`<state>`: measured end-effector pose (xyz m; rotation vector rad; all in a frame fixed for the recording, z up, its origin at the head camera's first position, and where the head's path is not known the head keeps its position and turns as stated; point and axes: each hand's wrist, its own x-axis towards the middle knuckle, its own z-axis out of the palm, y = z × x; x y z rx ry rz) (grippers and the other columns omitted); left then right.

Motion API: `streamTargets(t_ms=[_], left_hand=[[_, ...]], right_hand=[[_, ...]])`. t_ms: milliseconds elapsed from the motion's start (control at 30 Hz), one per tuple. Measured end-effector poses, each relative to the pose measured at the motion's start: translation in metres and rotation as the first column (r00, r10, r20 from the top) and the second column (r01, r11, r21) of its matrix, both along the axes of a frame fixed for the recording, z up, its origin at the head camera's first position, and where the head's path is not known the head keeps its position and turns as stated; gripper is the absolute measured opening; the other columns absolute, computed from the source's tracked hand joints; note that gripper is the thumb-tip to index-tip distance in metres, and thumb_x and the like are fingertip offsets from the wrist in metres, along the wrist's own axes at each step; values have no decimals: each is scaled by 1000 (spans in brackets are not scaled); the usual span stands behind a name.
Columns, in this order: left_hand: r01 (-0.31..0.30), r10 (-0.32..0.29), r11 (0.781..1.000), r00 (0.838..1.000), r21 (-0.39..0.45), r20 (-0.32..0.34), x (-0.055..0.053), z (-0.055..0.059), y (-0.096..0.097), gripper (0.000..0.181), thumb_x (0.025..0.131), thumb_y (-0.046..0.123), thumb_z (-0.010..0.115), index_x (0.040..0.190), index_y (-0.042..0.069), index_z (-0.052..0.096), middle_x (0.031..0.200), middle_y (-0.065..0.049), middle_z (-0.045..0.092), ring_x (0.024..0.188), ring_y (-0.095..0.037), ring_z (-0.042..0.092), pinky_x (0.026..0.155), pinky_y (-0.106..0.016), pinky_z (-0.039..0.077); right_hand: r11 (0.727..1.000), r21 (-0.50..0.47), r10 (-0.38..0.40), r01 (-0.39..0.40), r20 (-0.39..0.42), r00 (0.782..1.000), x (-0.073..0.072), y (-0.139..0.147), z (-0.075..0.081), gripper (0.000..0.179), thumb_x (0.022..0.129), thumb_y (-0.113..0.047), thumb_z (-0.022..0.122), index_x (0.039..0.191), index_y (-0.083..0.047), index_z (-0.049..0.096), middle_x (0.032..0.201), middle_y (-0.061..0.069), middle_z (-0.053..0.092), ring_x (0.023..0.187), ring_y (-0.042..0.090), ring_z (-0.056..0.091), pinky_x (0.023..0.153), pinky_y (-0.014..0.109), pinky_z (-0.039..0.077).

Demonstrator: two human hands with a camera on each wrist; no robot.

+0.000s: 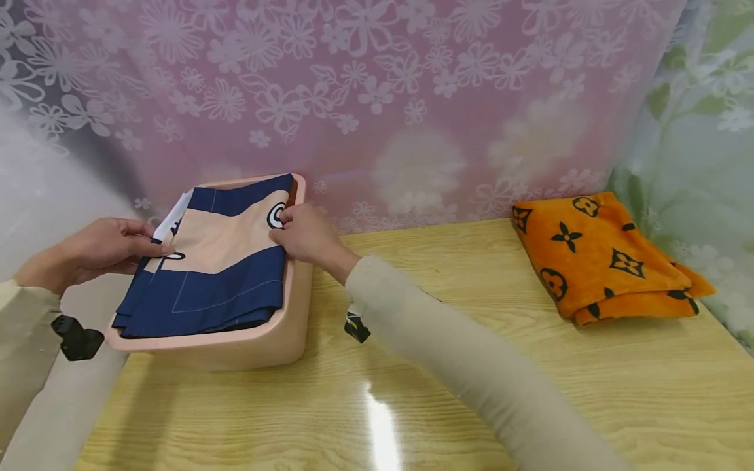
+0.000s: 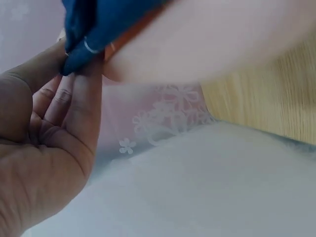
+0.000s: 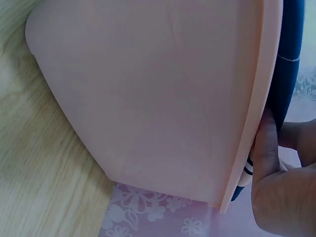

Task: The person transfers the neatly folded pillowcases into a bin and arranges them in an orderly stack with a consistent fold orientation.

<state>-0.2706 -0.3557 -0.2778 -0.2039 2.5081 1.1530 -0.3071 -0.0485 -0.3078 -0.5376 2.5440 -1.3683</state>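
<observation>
A folded navy and peach cloth (image 1: 230,239) with a black-and-white ring print lies across the top of a pink plastic bin (image 1: 302,307). My left hand (image 1: 108,248) pinches the cloth's left edge between thumb and fingers. In the left wrist view, that hand (image 2: 59,128) has a navy corner (image 2: 106,34) between its fingertips. At the opposite edge, my right hand (image 1: 309,235) pinches the cloth near the ring print. The right wrist view has the fingers (image 3: 266,143) at the bin's rim (image 3: 256,98), against the navy fabric (image 3: 291,54). The bin's contents beneath are mostly hidden.
A folded orange blanket (image 1: 601,261) with dark flower prints sits at the right of the wooden table (image 1: 471,418). Behind the table hangs a pink floral curtain (image 1: 412,131). The bin stands at the table's left edge, beside a pale wall covering (image 1: 35,176).
</observation>
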Motion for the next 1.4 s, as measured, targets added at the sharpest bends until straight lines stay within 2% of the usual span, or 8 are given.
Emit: streamTargets(t_ms=[67, 233, 433, 633, 967, 1067, 1233, 1400], left_hand=[[13, -13, 1000, 1000, -26, -5, 0, -1, 0, 34, 92, 25, 66, 106, -4, 56, 85, -6, 68, 74, -22, 68, 70, -34, 56], [39, -41, 996, 999, -78, -25, -1, -3, 2, 47, 91, 30, 67, 114, -8, 52, 86, -7, 68, 76, -22, 68, 70, -35, 56], [18, -19, 998, 1000, -65, -18, -3, -4, 1, 43, 90, 31, 68, 111, -5, 55, 85, -3, 66, 74, -18, 66, 67, -35, 56], [2, -5, 998, 999, -69, -32, -3, -4, 1, 38, 90, 31, 69, 107, -2, 59, 83, -1, 66, 72, -17, 65, 65, -34, 56], [15, -20, 991, 999, -133, -41, -2, -5, 5, 39, 92, 27, 66, 110, -7, 56, 82, -2, 67, 73, -18, 65, 65, -34, 56], [20, -27, 986, 999, -164, -46, -1, -4, 6, 39, 92, 28, 65, 109, -7, 56, 82, -2, 66, 73, -18, 64, 65, -33, 55], [26, -39, 979, 998, -200, -59, 0, -2, 10, 39, 92, 27, 65, 108, -7, 56, 80, -2, 65, 71, -18, 62, 63, -32, 55], [23, -40, 975, 997, -219, -70, 0, -2, 12, 41, 93, 26, 65, 110, -9, 56, 80, -1, 64, 70, -18, 60, 61, -32, 54]], right_hand=[[999, 35, 9, -8, -35, 999, 0, -2, 1, 17, 94, -21, 63, 100, -7, 69, 68, 0, 57, 57, 10, 53, 49, 18, 37], [999, 35, -3, 5, -39, 999, 1, -3, 0, 16, 94, -19, 63, 85, -7, 65, 57, -1, 43, 49, 10, 48, 45, 18, 33], [998, 59, 2, 3, -80, 997, 2, -3, -1, 16, 94, -19, 62, 82, -9, 63, 61, -2, 48, 53, 10, 49, 47, 18, 34], [998, 64, 6, 1, -98, 995, 4, -2, 1, 20, 94, -19, 61, 78, -8, 61, 60, -1, 46, 51, 10, 48, 46, 18, 32], [996, 90, 10, -2, -91, 996, 4, -3, 0, 14, 94, -20, 62, 89, -9, 67, 66, -1, 54, 53, 10, 52, 46, 17, 36], [995, 98, 18, -8, -102, 995, 5, -2, 1, 15, 94, -20, 62, 87, -8, 66, 63, -1, 51, 52, 10, 50, 46, 17, 34], [991, 132, 39, -22, -127, 991, 4, -2, 3, 24, 94, -22, 62, 74, -8, 60, 56, -3, 38, 48, 9, 44, 45, 18, 29], [988, 152, 33, -13, -131, 991, 5, -2, 4, 25, 95, -23, 62, 74, -9, 59, 57, -3, 39, 49, 9, 44, 45, 18, 29]])
